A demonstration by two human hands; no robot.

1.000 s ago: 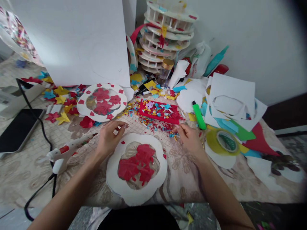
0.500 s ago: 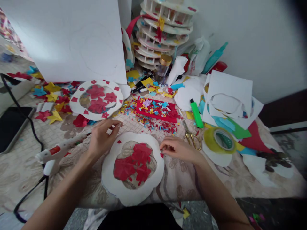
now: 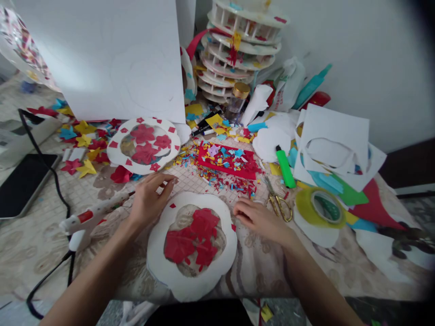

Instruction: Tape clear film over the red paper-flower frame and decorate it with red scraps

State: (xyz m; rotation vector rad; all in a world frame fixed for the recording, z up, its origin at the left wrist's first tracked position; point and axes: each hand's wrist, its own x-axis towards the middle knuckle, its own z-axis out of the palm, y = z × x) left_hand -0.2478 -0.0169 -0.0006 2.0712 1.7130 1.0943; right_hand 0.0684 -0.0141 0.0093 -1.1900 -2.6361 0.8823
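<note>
A white scalloped paper ring (image 3: pixel 158 267) lies in front of me, with red paper flowers (image 3: pixel 204 226) showing in its clear middle. One small red paper piece sits on its upper left rim, and another red piece (image 3: pixel 234 227) on its right edge. My left hand (image 3: pixel 151 194) is over the ring's upper left side, thumb and forefinger pinched; whatever is between them is too small to make out. Just off the right edge, my right hand (image 3: pixel 256 217) rests with its fingers curled closed, and nothing shows in them. Gold-handled scissors (image 3: pixel 280 206) lie beyond it.
A decorated ring (image 3: pixel 113 158) lies behind my left hand, a hot glue gun (image 3: pixel 81 219) with its cord to the left. Paper scraps cover a red strip (image 3: pixel 204 160) at centre. A green marker (image 3: pixel 285 167) and tape roll (image 3: pixel 319 208) lie right. A tiered paper structure (image 3: pixel 244 43) stands behind.
My right hand has drawn slightly away from the red piece on the ring's right edge, its fingers curling in. The left hand keeps its pinch. The whole view has shifted a little.
</note>
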